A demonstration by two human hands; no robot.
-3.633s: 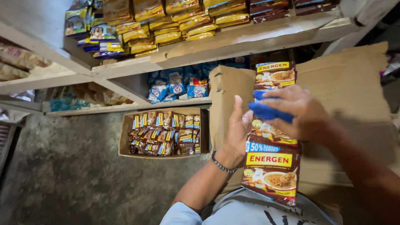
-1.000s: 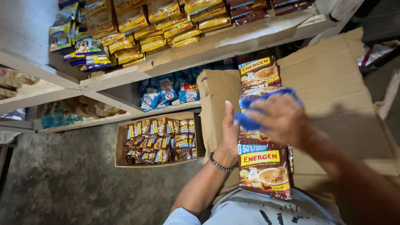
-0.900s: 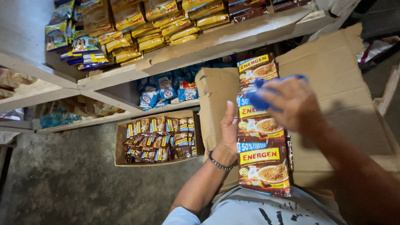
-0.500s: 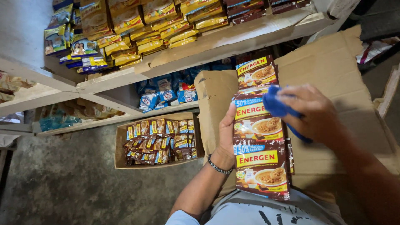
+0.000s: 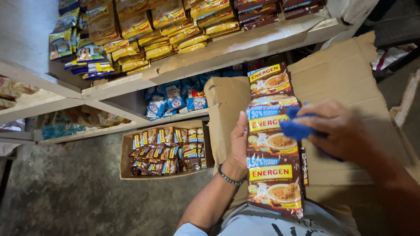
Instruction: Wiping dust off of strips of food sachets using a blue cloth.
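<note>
Before the open brown cardboard box [image 5: 350, 87]: long brown strip of joined sachets [image 5: 273, 144], held along its edge by left hand [image 5: 239, 146]; right hand [image 5: 339, 131], blurred, gripping crumpled blue cloth [image 5: 295, 127] against strip; strip's far side hidden.

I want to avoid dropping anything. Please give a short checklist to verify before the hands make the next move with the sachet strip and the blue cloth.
1. Left hand supports the sachet strip at its edge: ok.
2. Right hand grips the blue cloth: ok.
3. Cloth touches the strip: ok.
4. Strip hangs straight, unfolded: ok.
5. Strip's back side clean: cannot tell.
6. Cardboard box is open behind: ok.
</note>
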